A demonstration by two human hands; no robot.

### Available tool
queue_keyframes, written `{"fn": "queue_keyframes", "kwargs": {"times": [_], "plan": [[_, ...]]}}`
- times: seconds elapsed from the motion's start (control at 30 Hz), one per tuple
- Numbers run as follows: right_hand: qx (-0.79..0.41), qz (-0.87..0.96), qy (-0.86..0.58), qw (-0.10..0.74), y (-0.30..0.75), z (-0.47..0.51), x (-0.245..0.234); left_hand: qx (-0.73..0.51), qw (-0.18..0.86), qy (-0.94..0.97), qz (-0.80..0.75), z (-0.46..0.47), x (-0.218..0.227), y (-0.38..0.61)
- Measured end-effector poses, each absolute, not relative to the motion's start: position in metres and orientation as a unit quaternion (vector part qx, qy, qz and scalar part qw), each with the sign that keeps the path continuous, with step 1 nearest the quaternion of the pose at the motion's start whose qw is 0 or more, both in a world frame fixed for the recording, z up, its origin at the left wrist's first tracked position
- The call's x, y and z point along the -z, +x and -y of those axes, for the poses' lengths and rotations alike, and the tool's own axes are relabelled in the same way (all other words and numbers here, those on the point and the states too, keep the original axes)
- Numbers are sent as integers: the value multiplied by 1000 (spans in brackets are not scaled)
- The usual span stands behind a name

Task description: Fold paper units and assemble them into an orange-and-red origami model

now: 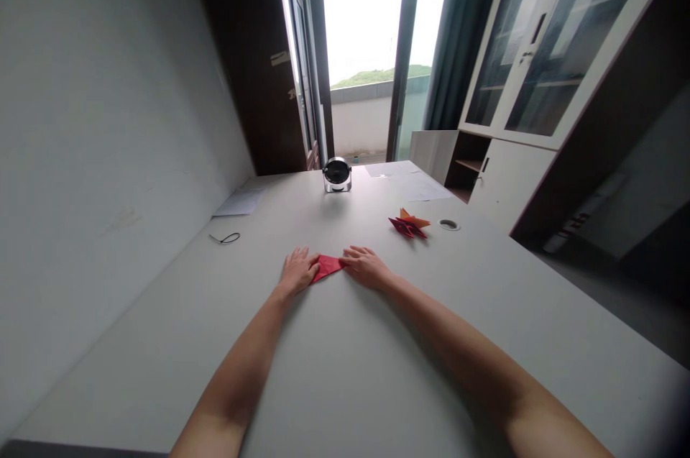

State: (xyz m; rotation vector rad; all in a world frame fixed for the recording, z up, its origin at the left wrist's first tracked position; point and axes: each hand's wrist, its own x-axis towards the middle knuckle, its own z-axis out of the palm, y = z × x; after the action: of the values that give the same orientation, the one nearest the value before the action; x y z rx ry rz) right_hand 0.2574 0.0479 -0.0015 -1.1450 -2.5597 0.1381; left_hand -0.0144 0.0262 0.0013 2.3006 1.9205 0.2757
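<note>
A piece of red folded paper [326,267] lies on the white table between my two hands, wider at its left and narrowing toward the right. My left hand [300,269] rests on its left end with fingers apart, the thumb side touching the paper. From the other side, my right hand [367,268] lies over the narrow right end, its fingers stretched out to the left. The fingertips cover both ends of the paper. Beyond my right hand sit folded paper pieces: dark red ones [408,229] with an orange one [414,218] behind them.
A round black device on a silver stand [337,175] stands at the table's far end. A thin black loop of cord [226,238] and white sheets [240,202] lie at left. More papers [410,181] lie at far right, near a round cable hole [449,225]. The wall borders the left side.
</note>
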Motion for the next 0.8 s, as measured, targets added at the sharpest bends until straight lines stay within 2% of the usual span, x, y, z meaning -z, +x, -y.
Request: {"fn": "queue_keyframes", "kwargs": {"times": [0.33,0.57,0.8], "plan": [[-36,901,-389,187,263,-49,4,-110,46,727,-676,-27,-1,-26],[14,908,-356,219,254,-38,-9,-103,53,734,-669,-26,2,-20],[-40,935,-304,179,236,-29,-10,-96,55,782,-614,-18,3,3]]}}
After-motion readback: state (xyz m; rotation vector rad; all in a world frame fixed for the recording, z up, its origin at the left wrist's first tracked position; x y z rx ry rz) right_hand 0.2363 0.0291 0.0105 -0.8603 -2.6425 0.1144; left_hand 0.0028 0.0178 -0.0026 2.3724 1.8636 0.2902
